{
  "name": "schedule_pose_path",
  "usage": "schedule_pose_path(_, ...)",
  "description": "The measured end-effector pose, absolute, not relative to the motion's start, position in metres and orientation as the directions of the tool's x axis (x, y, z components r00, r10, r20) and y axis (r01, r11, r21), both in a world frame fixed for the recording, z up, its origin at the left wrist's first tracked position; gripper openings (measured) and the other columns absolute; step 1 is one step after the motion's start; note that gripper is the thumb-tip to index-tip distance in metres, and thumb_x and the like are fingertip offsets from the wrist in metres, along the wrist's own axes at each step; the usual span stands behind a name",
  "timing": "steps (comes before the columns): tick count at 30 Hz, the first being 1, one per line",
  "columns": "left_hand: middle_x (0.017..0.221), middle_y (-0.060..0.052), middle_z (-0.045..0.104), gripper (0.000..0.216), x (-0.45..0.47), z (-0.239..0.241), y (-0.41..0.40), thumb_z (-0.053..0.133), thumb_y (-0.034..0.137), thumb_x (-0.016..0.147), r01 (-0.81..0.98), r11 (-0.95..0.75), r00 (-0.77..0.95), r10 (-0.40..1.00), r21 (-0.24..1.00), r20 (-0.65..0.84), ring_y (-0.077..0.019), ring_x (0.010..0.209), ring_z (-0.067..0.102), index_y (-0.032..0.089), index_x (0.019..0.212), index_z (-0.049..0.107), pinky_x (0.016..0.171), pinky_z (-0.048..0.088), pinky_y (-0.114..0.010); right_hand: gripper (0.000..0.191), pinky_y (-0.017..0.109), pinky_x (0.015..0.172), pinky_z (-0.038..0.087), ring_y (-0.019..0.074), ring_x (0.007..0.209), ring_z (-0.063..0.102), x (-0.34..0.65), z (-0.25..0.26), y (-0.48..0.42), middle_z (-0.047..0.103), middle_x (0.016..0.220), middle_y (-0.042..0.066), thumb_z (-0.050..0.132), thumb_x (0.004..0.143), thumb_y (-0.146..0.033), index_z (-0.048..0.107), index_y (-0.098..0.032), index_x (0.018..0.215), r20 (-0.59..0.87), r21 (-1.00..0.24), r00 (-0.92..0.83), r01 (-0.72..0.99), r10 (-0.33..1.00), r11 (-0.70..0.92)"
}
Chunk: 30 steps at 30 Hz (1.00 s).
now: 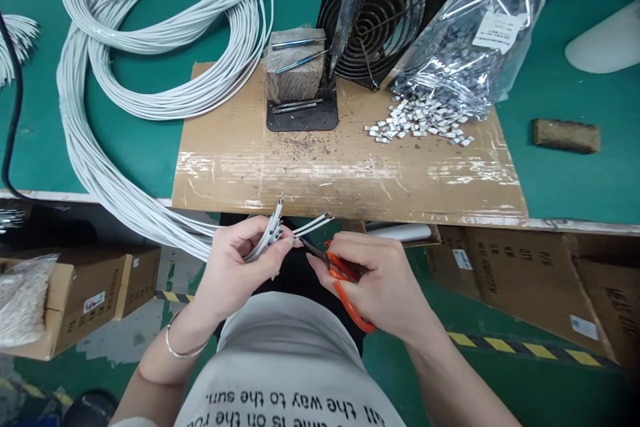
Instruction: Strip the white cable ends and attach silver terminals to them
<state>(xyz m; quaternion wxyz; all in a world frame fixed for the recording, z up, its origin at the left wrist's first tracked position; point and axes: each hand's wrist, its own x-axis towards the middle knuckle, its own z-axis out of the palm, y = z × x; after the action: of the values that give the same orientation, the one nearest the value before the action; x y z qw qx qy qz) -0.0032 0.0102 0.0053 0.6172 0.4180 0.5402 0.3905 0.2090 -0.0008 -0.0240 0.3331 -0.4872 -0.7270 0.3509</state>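
My left hand (250, 270) is closed round the end of a bundle of white cables (150, 217), just in front of the table edge. Several cable ends poke out past the thumb, with small coloured wires at their tips. In my right hand (377, 277) is a pair of scissors (347, 287) with orange handles. Their dark blades point left and lie close to the left thumb and the cable ends. Whether the blades touch a cable cannot be made out.
Coiled white cables (165, 97) lie on the green table at the left. On the cardboard sheet (320, 180) are small white connectors (420, 117), a plastic bag (470, 40) and a block with metal tips (295, 70). A soldering iron (347, 10) stands before a fan (380, 20). Boxes (525, 280) sit below.
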Motion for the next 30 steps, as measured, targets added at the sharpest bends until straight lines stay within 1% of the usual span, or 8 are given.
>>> schedule_pose_path(3,0.062,0.001,0.069,0.011,-0.004,0.007,0.011,0.085,0.028,0.091,-0.073,0.379,0.122,0.922,0.923,-0.369,-0.0089,0.048,0.056,0.018,0.091,0.088,0.046,0.047,-0.018,0.049,0.028,0.050,0.023,0.0092,0.056,0.027,0.211,-0.023,0.000,0.030,0.061,-0.006,0.066,0.091,-0.013,0.025,-0.023,0.066,0.138,-0.845,-0.265,0.472,0.954,0.253)
schedule_pose_path(6,0.087,-0.005,0.083,0.008,-0.007,0.008,0.013,0.085,0.026,0.093,-0.085,0.325,0.102,0.943,0.942,-0.316,-0.0173,0.078,0.078,0.020,0.092,0.090,0.073,0.065,-0.024,0.050,0.030,0.050,0.022,0.0100,0.055,0.026,0.215,-0.021,0.002,0.030,0.061,-0.005,0.069,0.093,-0.016,0.029,-0.023,0.064,0.140,-0.853,-0.192,0.474,0.971,0.217)
schedule_pose_path(8,0.091,-0.005,0.084,0.007,-0.009,0.007,0.013,0.085,0.024,0.094,-0.068,0.278,0.099,0.958,0.958,-0.270,-0.0176,0.088,0.079,0.021,0.090,0.090,0.084,0.064,-0.024,0.051,0.032,0.049,0.022,0.0108,0.055,0.026,0.218,-0.021,0.002,0.030,0.060,-0.005,0.070,0.096,-0.019,0.031,-0.023,0.063,0.155,-0.858,-0.137,0.473,0.978,0.203)
schedule_pose_path(10,0.074,-0.001,0.077,0.010,-0.011,0.006,0.013,0.082,0.026,0.097,-0.055,0.304,0.134,0.946,0.951,-0.294,-0.0119,0.068,0.072,0.020,0.093,0.089,0.068,0.059,-0.020,0.052,0.032,0.049,0.023,0.0114,0.054,0.026,0.221,-0.020,0.002,0.032,0.059,-0.005,0.072,0.097,-0.021,0.034,-0.023,0.062,0.172,-0.866,-0.089,0.461,0.981,0.193)
schedule_pose_path(12,0.061,0.004,0.065,0.013,-0.013,0.005,0.013,0.079,0.030,0.100,-0.063,0.370,0.176,0.918,0.927,-0.354,-0.0069,0.047,0.056,0.020,0.100,0.087,0.047,0.046,-0.017,0.051,0.032,0.049,0.024,0.0118,0.053,0.029,0.222,-0.020,0.001,0.035,0.059,-0.004,0.073,0.098,-0.023,0.038,-0.023,0.062,0.173,-0.879,-0.050,0.444,0.984,0.177)
schedule_pose_path(14,0.061,0.005,0.063,0.013,-0.013,0.004,0.013,0.080,0.031,0.099,-0.095,0.398,0.181,0.908,0.913,-0.377,-0.0053,0.043,0.049,0.019,0.103,0.083,0.040,0.035,-0.016,0.048,0.032,0.050,0.027,0.0123,0.053,0.033,0.221,-0.019,0.000,0.039,0.058,-0.004,0.074,0.099,-0.025,0.044,-0.023,0.061,0.146,-0.888,-0.011,0.439,0.989,0.136)
schedule_pose_path(21,0.058,0.005,0.063,0.023,-0.003,0.008,0.010,0.088,0.020,0.086,-0.092,0.406,0.100,0.912,0.909,-0.397,-0.0047,0.046,0.048,0.017,0.078,0.066,0.047,0.041,-0.015,0.032,0.030,0.051,0.037,0.0134,0.056,0.046,0.217,-0.018,0.000,0.060,0.064,0.000,0.081,0.095,-0.028,0.068,-0.022,0.067,0.090,-0.923,0.027,0.377,0.996,0.073)
schedule_pose_path(30,0.067,0.001,0.068,0.023,-0.010,0.004,0.013,0.089,0.032,0.089,-0.061,0.372,0.167,0.918,0.926,-0.358,-0.0058,0.047,0.049,0.016,0.085,0.073,0.042,0.042,-0.017,0.016,0.027,0.049,0.038,0.0122,0.055,0.048,0.204,-0.016,0.005,0.061,0.063,-0.001,0.081,0.090,-0.020,0.079,-0.023,0.075,0.096,-0.956,-0.001,0.278,0.995,0.093)
